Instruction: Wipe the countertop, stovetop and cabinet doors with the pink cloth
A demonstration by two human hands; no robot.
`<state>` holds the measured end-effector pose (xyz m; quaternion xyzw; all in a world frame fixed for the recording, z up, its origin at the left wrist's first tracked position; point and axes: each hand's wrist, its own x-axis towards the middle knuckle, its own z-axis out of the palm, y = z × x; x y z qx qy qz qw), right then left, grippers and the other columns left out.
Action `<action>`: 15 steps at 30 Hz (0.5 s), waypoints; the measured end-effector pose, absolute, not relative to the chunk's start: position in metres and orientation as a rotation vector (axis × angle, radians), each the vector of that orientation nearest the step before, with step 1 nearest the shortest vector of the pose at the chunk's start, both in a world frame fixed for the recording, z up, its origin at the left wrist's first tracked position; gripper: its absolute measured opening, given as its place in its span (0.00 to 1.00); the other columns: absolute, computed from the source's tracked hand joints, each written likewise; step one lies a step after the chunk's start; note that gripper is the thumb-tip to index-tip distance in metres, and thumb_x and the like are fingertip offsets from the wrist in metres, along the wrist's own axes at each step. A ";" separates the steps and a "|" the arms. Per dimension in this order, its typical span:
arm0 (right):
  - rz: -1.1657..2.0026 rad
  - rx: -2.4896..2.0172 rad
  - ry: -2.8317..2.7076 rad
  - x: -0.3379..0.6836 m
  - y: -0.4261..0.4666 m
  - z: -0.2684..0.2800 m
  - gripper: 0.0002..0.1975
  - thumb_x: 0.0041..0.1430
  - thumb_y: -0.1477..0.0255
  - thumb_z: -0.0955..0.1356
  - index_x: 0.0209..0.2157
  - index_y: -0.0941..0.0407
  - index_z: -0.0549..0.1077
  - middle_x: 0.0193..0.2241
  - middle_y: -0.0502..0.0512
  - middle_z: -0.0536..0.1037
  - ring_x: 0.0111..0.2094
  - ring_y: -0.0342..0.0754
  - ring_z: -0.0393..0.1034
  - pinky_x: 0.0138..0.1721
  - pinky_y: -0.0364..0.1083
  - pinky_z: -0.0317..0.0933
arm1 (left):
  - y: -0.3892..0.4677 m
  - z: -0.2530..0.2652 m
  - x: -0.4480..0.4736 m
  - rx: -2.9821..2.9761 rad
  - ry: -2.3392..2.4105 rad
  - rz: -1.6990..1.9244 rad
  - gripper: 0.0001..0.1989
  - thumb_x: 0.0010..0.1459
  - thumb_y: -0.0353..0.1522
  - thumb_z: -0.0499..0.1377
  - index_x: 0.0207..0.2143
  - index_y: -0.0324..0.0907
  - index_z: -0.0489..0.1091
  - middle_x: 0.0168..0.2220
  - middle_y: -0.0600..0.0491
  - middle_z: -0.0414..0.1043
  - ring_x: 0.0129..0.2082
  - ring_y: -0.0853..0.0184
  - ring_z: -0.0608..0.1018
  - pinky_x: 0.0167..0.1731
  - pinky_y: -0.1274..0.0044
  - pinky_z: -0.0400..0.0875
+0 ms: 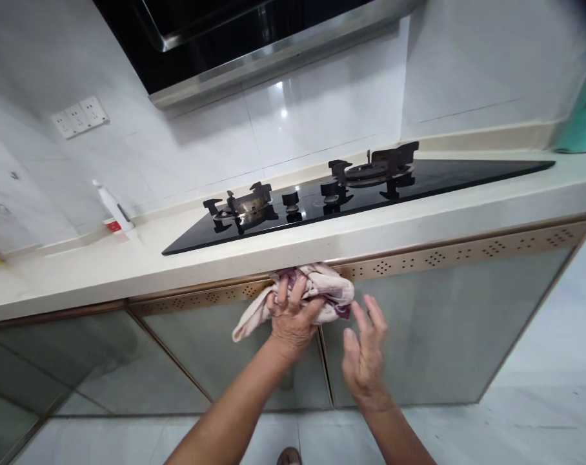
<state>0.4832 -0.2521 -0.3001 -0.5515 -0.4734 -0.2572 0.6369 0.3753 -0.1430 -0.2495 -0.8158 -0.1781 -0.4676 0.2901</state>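
Note:
A bunched pinkish-white cloth (329, 287) with purple patches lies against the top of the cabinet doors, just under the counter edge. My left hand (293, 316) presses on it with the fingers curled into its folds. To the right of the cloth, my right hand (368, 352) hovers before the right cabinet door (433, 323), fingers apart and holding nothing. Behind the cloth runs a bronze-coloured perforated strip (409, 261) along the door tops. The left cabinet door (191, 349) is frosted glass in a metal frame, like the right one.
Above the hands, a black gas stove (297, 210) with two burners and two knobs sits in the white countertop (148, 271). A dark range hood (254, 45) overhangs it. A white bottle-like object (113, 206) stands at the left, a teal object (583, 119) at the far right.

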 end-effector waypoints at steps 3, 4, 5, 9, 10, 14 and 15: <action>-0.670 -1.415 -1.275 0.490 -0.245 -0.302 0.31 0.70 0.73 0.59 0.71 0.47 0.51 0.70 0.60 0.55 0.72 0.61 0.45 0.65 0.67 0.53 | -0.126 -0.243 0.326 -2.187 -0.449 -1.210 0.18 0.53 0.42 0.67 0.47 0.56 0.76 0.64 0.47 0.62 0.67 0.48 0.57 0.61 0.58 0.51; -0.695 -1.500 -1.284 0.494 -0.241 -0.305 0.32 0.70 0.73 0.59 0.72 0.47 0.49 0.71 0.61 0.55 0.72 0.61 0.43 0.66 0.67 0.52 | -0.119 -0.242 0.307 -2.177 -0.470 -1.204 0.18 0.53 0.42 0.67 0.47 0.54 0.75 0.63 0.45 0.60 0.67 0.47 0.57 0.61 0.57 0.52; -0.720 -1.582 -1.269 0.497 -0.235 -0.308 0.33 0.71 0.72 0.59 0.73 0.48 0.46 0.71 0.62 0.55 0.73 0.61 0.42 0.66 0.68 0.50 | -0.112 -0.241 0.287 -2.163 -0.505 -1.194 0.18 0.53 0.40 0.67 0.47 0.52 0.74 0.63 0.44 0.59 0.67 0.47 0.57 0.62 0.56 0.53; -0.801 -1.748 -1.182 0.502 -0.215 -0.319 0.39 0.70 0.68 0.61 0.74 0.58 0.36 0.72 0.67 0.50 0.73 0.64 0.35 0.66 0.71 0.47 | -0.083 -0.236 0.210 -2.072 -0.741 -1.167 0.18 0.51 0.34 0.65 0.45 0.46 0.67 0.64 0.40 0.52 0.67 0.45 0.55 0.62 0.52 0.55; -0.805 -1.764 -1.174 0.501 -0.212 -0.320 0.40 0.70 0.67 0.61 0.74 0.59 0.35 0.72 0.69 0.47 0.73 0.65 0.34 0.66 0.72 0.47 | -0.077 -0.234 0.195 -2.049 -0.801 -1.182 0.19 0.51 0.34 0.65 0.46 0.45 0.66 0.65 0.40 0.50 0.67 0.45 0.55 0.62 0.52 0.55; -0.803 -1.804 -1.216 0.500 -0.213 -0.322 0.43 0.69 0.65 0.62 0.73 0.63 0.34 0.73 0.71 0.42 0.73 0.68 0.32 0.65 0.73 0.48 | -0.065 -0.230 0.170 -1.976 -0.871 -1.308 0.26 0.52 0.36 0.64 0.50 0.43 0.59 0.63 0.36 0.48 0.67 0.45 0.56 0.63 0.50 0.57; -0.808 -1.809 -1.239 0.501 -0.214 -0.322 0.43 0.69 0.65 0.62 0.73 0.63 0.35 0.73 0.72 0.42 0.73 0.69 0.32 0.65 0.73 0.48 | -0.066 -0.231 0.175 -1.960 -0.857 -1.344 0.28 0.53 0.36 0.65 0.52 0.43 0.57 0.62 0.36 0.48 0.67 0.45 0.56 0.63 0.50 0.58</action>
